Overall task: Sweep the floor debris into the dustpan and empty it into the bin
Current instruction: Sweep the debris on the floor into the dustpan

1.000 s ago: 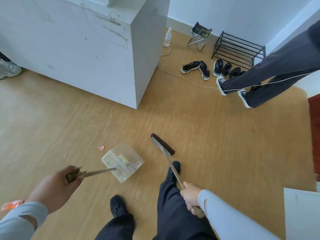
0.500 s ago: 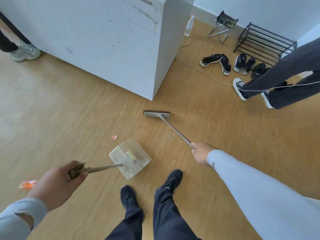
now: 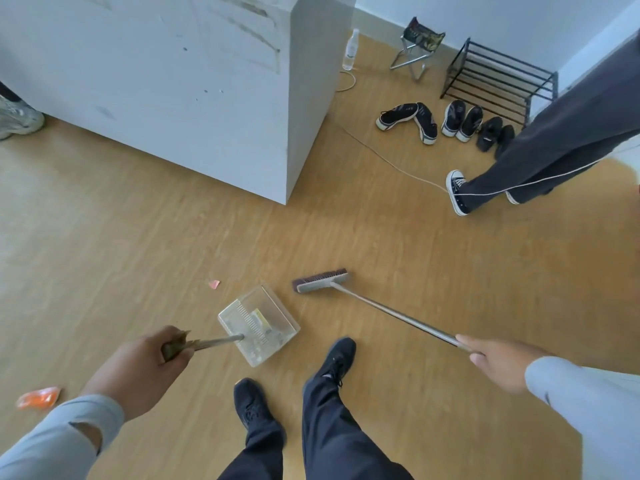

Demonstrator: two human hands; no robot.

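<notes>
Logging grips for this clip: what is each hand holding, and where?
Left hand grips the dustpan by its handle end; right hand grips the broom by its pole.

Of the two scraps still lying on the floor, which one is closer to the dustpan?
The small pink scrap, just beyond the clear plastic dustpan. The larger orange scrap lies far off by the left sleeve, behind the left hand gripping the dustpan's handle.

1 dustpan, 1 broom — 2 debris bits, approx. 6 loose shoes.
</notes>
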